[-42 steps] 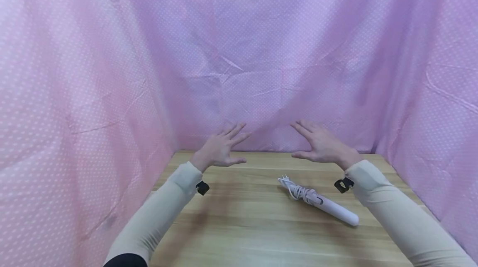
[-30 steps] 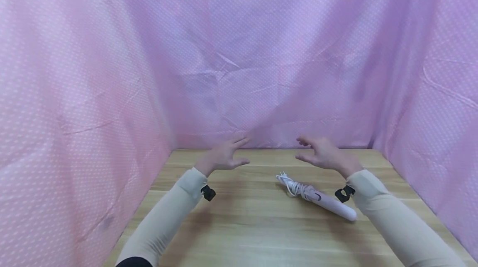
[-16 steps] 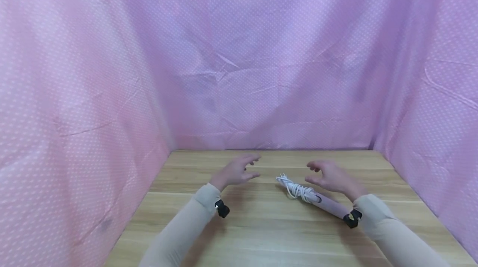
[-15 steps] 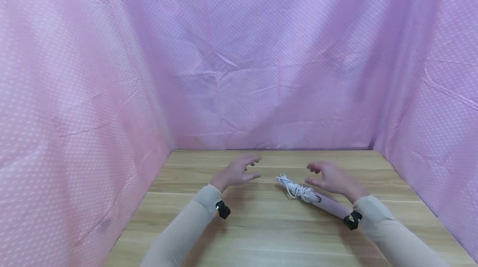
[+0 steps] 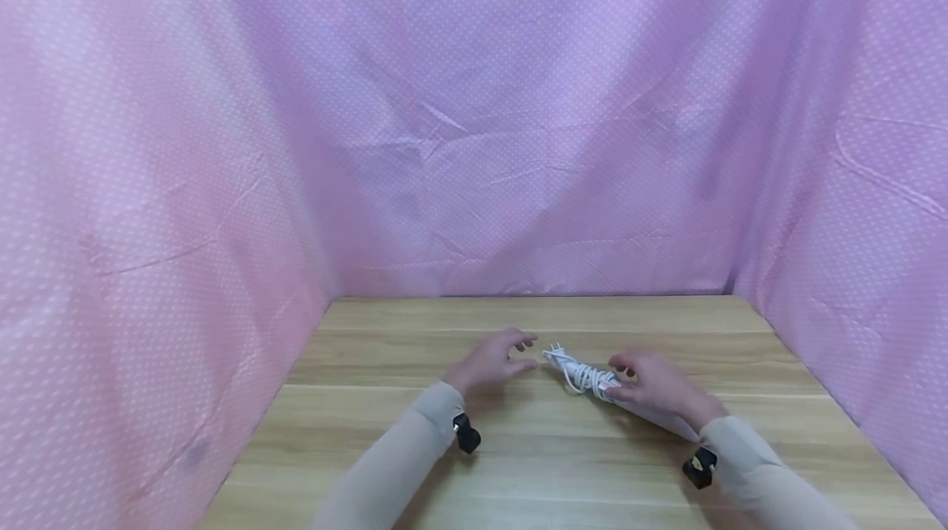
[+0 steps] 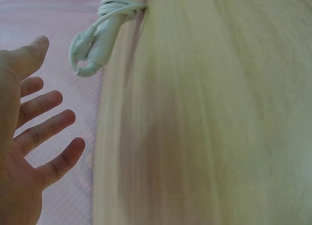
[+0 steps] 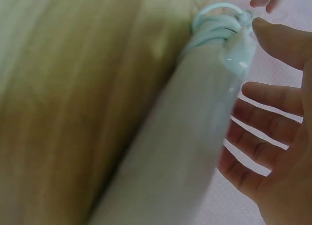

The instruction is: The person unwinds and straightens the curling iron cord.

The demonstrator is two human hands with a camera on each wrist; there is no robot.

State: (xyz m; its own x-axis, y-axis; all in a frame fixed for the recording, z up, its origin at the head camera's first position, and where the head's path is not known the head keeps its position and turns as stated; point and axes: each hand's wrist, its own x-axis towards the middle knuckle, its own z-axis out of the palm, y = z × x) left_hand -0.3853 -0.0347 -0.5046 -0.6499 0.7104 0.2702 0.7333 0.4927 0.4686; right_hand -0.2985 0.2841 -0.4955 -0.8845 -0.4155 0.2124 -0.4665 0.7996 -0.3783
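Note:
A white rod-shaped electric appliance (image 5: 662,419), much like a hair straightener, lies slantwise on the wooden table. Its white cord (image 5: 590,380) is wound around one end, and the two-pin plug (image 5: 557,349) points away to the left. Over the appliance hovers my right hand (image 5: 655,386), fingers loosely bent, hiding part of the body. In the right wrist view its fingers spread beside the appliance (image 7: 170,122), not wrapped around it; contact is unclear. My left hand (image 5: 492,359) is left of the plug end, apart from it and holding nothing. Its fingers are spread in the left wrist view.
Pink dotted cloth (image 5: 474,184) hangs behind the wooden table (image 5: 415,324) and along both sides. Each wrist carries a small black camera mount, such as the left one (image 5: 467,434).
Both hands have come down from above the table's far edge towards the appliance. The right hand is now over its body, the left hand closer to the plug end. The appliance appears unmoved.

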